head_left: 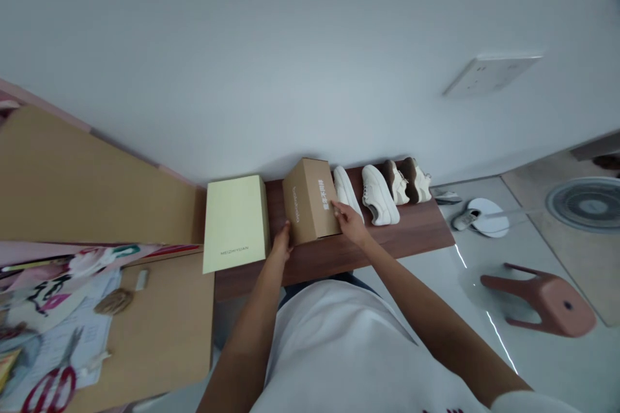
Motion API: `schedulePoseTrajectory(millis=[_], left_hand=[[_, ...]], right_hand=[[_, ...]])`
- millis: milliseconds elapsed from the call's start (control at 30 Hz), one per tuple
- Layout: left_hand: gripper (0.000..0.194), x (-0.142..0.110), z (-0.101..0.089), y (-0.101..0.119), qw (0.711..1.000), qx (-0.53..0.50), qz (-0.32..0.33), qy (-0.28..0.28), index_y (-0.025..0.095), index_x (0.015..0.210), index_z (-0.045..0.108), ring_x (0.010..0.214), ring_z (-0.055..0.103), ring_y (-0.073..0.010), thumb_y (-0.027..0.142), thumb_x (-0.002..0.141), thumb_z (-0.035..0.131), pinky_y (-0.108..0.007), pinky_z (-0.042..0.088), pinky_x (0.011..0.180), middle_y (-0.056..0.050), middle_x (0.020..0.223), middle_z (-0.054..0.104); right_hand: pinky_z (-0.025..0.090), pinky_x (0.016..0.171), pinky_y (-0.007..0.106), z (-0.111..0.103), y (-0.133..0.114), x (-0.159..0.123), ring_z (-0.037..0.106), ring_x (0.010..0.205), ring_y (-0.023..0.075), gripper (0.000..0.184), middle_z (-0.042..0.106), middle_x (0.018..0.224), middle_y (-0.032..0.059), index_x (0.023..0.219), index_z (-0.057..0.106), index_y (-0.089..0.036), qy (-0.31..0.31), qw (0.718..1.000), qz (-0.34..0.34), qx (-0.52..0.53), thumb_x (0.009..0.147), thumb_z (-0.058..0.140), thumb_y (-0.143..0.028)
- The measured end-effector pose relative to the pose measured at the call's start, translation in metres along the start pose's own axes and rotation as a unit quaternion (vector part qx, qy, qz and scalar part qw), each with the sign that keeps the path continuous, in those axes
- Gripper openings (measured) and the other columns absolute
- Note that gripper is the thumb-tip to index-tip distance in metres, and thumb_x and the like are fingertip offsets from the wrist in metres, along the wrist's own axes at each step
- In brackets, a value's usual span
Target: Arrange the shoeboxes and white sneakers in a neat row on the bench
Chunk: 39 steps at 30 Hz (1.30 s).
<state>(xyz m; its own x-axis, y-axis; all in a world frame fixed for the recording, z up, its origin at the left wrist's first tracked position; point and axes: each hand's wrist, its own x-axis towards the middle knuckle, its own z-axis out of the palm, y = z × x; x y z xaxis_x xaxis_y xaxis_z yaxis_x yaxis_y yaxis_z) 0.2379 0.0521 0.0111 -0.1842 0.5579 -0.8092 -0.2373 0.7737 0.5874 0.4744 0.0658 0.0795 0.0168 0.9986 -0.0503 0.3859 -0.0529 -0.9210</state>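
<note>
A brown cardboard shoebox (310,206) with white lettering stands on a dark wooden shelf top (310,258), close to the wall. My left hand (281,242) grips its lower left edge, thumb up along the side. On the box's right side, my right hand (349,222) holds it with the fingers against the printed face. To the left is a pale yellow box (235,222) marked MEIZHIYUAN. Right of the brown box sit a white shoe (346,190), partly hidden, another white shoe (380,197), and a cream-and-brown pair of sneakers (409,182).
A tan desk (165,322) at left carries papers, red-handled scissors (55,377) and small items. On the floor at right are a pink stool (547,300), a fan (591,205) and a loose shoe (465,219) by a white round base (490,218). A socket plate (494,74) is on the wall.
</note>
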Motion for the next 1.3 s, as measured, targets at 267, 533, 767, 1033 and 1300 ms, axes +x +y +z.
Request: schedulePoseTrajectory(millis=[267,533,767,1033,1300], left_hand=[[0.051,-0.023,0.002,0.005,0.997,-0.066,0.012,-0.023,0.031,0.128,0.062,0.139,0.050,-0.0312,0.058,0.086,0.068,-0.049,0.058,0.092,-0.008,0.155,0.049],[0.047,-0.054,-0.017,0.026,0.992,-0.070,0.108,-0.002,0.030,0.121,0.066,0.127,0.060,-0.0287,0.054,0.082,0.074,-0.045,0.061,0.085,-0.009,0.138,0.064],[0.059,-0.068,-0.019,0.030,0.979,-0.067,0.184,0.050,0.029,0.136,0.061,0.127,0.062,-0.0267,0.046,0.082,0.077,-0.046,0.054,0.101,-0.009,0.136,0.067],[0.056,-0.060,-0.007,0.019,0.962,-0.039,0.254,0.091,0.024,0.139,0.060,0.121,0.066,-0.0240,0.038,0.086,0.073,-0.042,0.047,0.112,-0.007,0.128,0.072],[0.056,-0.050,-0.008,0.011,0.962,-0.020,0.249,0.109,0.024,0.140,0.059,0.119,0.067,-0.0230,0.039,0.088,0.071,-0.039,0.048,0.109,-0.007,0.127,0.072]], right_hand=[[0.038,0.119,0.048,-0.004,-0.009,0.006,0.051,0.139,0.0302,0.053,0.065,0.138,0.0127,0.130,0.070,-0.021,0.005,0.997,0.028,-0.067,0.097,0.049,-0.057],[0.033,0.122,0.050,-0.003,-0.019,0.009,0.048,0.141,0.0336,0.082,0.057,0.149,0.0087,0.143,0.059,-0.023,-0.066,0.993,0.096,0.033,0.078,0.069,-0.071],[0.043,0.116,0.050,0.003,-0.016,0.011,0.061,0.128,0.0311,0.069,0.070,0.131,0.0061,0.137,0.063,-0.024,-0.154,0.972,0.129,0.124,0.080,0.073,-0.062],[0.047,0.108,0.056,0.020,0.013,0.013,0.064,0.123,0.0292,0.065,0.071,0.128,0.0085,0.136,0.062,-0.026,-0.154,0.957,0.195,0.146,0.082,0.070,-0.061],[0.058,0.092,0.056,0.031,0.022,0.016,0.070,0.109,0.0293,0.068,0.071,0.126,0.0093,0.144,0.052,-0.033,-0.167,0.936,0.277,0.142,0.084,0.066,-0.062]])
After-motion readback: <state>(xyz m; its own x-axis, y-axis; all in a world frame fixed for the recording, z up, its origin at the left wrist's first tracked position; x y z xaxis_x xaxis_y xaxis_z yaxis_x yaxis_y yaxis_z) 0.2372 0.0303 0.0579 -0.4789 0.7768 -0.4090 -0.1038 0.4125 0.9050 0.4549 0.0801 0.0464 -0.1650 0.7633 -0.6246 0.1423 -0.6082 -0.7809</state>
